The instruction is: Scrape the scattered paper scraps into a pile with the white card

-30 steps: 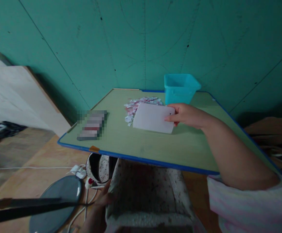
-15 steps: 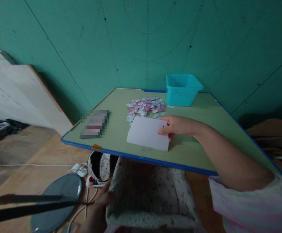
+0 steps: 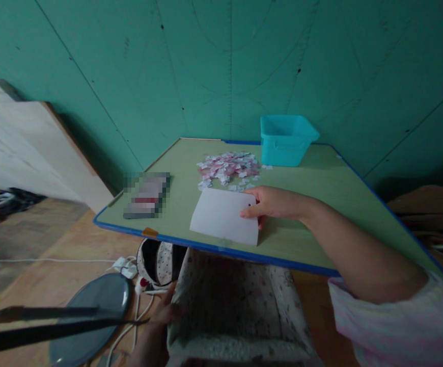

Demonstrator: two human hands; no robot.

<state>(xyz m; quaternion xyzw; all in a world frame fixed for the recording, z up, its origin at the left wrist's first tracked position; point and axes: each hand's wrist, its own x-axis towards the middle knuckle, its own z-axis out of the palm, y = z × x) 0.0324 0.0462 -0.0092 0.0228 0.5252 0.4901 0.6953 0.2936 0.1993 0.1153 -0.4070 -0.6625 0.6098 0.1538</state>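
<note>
My right hand (image 3: 261,204) pinches the right side of a white card (image 3: 225,216), thumb on top and fingers behind it. The card is slightly bowed and has a small dark dot near its upper right corner. It is over the table near the front edge. Just behind it lies a loose heap of pink and white paper scraps (image 3: 229,165). Below the table, my left hand (image 3: 164,313) is dim and blurred at the left rim of a stained, whitish bin-like container (image 3: 229,346); its fingers seem to grip that rim, partly hidden.
A turquoise plastic tub (image 3: 284,150) stands at the back of the pale green table (image 3: 301,239). To the left lies a pixelated flat object (image 3: 147,196). On the floor are a round grey stool top (image 3: 91,311), a speckled bag (image 3: 164,262) and white cables (image 3: 130,267).
My right hand has drawn the card a little leftward and closer to the table's front edge, away from the scraps. My left hand remains at the container's rim.
</note>
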